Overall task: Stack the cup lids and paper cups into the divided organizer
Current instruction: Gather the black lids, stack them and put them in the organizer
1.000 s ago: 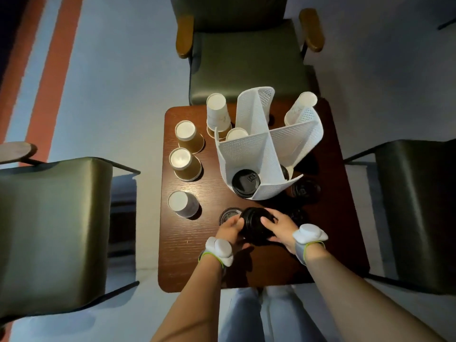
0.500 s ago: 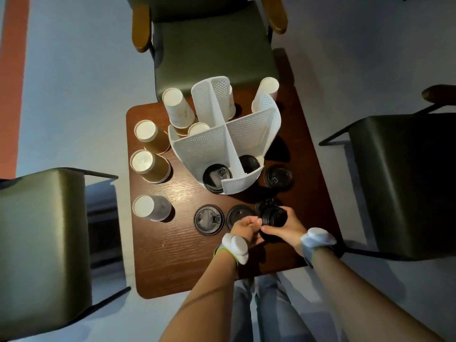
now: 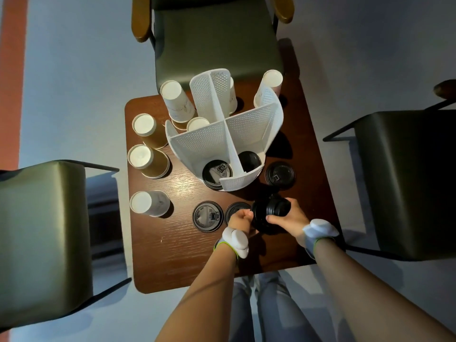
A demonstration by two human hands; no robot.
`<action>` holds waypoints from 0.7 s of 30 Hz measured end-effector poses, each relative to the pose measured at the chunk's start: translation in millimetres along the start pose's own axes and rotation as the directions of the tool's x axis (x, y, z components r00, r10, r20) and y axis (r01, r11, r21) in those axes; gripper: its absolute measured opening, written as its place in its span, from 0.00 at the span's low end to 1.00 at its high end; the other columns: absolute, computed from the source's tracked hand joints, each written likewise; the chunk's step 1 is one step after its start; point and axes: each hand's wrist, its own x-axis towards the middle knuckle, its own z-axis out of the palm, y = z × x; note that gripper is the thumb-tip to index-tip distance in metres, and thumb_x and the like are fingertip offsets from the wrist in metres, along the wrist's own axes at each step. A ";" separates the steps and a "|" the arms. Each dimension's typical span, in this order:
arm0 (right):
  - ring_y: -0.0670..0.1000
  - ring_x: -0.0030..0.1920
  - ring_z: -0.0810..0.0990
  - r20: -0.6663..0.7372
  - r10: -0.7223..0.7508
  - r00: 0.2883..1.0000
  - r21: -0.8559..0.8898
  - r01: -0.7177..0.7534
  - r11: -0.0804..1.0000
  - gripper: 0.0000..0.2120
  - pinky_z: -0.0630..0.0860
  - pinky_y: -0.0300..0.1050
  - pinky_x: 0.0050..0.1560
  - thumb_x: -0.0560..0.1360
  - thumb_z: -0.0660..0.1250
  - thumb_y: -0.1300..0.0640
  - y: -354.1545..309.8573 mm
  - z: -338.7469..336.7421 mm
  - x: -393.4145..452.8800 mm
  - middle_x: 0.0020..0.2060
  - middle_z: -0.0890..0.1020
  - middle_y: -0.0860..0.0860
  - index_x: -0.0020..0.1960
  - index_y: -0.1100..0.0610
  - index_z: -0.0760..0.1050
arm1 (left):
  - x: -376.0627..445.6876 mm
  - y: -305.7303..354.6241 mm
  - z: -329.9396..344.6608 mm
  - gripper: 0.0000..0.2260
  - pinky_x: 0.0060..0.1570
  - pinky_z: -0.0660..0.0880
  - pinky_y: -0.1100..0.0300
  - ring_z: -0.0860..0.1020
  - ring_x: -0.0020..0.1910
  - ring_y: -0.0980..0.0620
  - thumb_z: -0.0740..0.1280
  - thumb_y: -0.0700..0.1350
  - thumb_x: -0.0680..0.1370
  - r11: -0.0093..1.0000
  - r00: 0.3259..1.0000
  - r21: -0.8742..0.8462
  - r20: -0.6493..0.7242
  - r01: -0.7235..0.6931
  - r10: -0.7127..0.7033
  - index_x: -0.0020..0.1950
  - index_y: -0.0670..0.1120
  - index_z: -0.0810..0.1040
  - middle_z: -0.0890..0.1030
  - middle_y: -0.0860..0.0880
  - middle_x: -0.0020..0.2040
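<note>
The divided organizer, white and perforated, stands at the middle of the brown wooden surface, its four compartments split by crossed walls. Three green chairs ring the surface: one at 12 o'clock, one at 9 o'clock, one at 3 o'clock. Upside-down paper cups sit around the organizer: two tall white ones at 11 o'clock and 1 o'clock, a third partly hidden behind the back wall, two brown cups at 9 o'clock and, and a grey-white cup at 8 o'clock. One small cup stands inside the organizer's left rear compartment. A black lid lies in the front left compartment and another in the front right compartment. Loose black lids rest on the surface: one at 4 o'clock beside the organizer, one at 6 o'clock, and one just beside it, partly covered by the left hand. The left hand and the right hand, each with a white wrist device, close their grip from either side on a stack of black lids, held just above the surface at 5 o'clock from the organizer.
</note>
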 end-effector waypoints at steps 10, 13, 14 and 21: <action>0.57 0.57 0.77 0.084 0.099 0.992 0.383 -0.124 0.915 0.22 0.77 0.56 0.53 0.69 0.72 0.65 -9.9 -13.0 3.8 0.56 0.77 0.55 0.58 0.53 0.69 | 5.0 -5.9 -5.9 0.13 0.37 0.73 0.59 0.75 0.41 0.46 0.52 0.38 0.83 0.999 0.997 -0.030 -0.073 0.013 -0.015 0.48 0.43 0.75 0.76 0.46 0.41; 0.56 0.57 0.77 0.170 0.067 0.983 0.394 -0.131 0.910 0.17 0.77 0.56 0.52 0.70 0.71 0.66 -10.7 -10.0 1.6 0.51 0.79 0.51 0.50 0.48 0.72 | 6.2 -4.8 -1.0 0.16 0.43 0.76 0.61 0.79 0.49 0.43 0.52 0.41 0.83 0.998 0.994 0.013 -0.093 -0.061 0.062 0.64 0.35 0.74 0.79 0.38 0.56; 0.57 0.59 0.77 0.176 0.067 0.982 0.395 -0.133 0.909 0.18 0.76 0.58 0.56 0.70 0.71 0.66 -10.4 -9.7 1.8 0.53 0.79 0.53 0.54 0.50 0.73 | 5.6 -4.4 0.4 0.17 0.49 0.74 0.61 0.78 0.55 0.42 0.53 0.44 0.83 0.993 0.988 0.076 -0.116 -0.089 0.098 0.65 0.35 0.73 0.78 0.37 0.59; 0.60 0.62 0.76 0.006 0.105 0.994 0.345 -0.101 0.933 0.33 0.74 0.62 0.63 0.67 0.74 0.65 -4.8 -21.3 15.5 0.61 0.75 0.59 0.68 0.59 0.64 | 15.0 4.2 12.8 0.16 0.44 0.72 0.68 0.77 0.53 0.48 0.62 0.39 0.79 0.899 0.973 0.423 -0.135 -0.113 0.186 0.66 0.38 0.69 0.78 0.38 0.60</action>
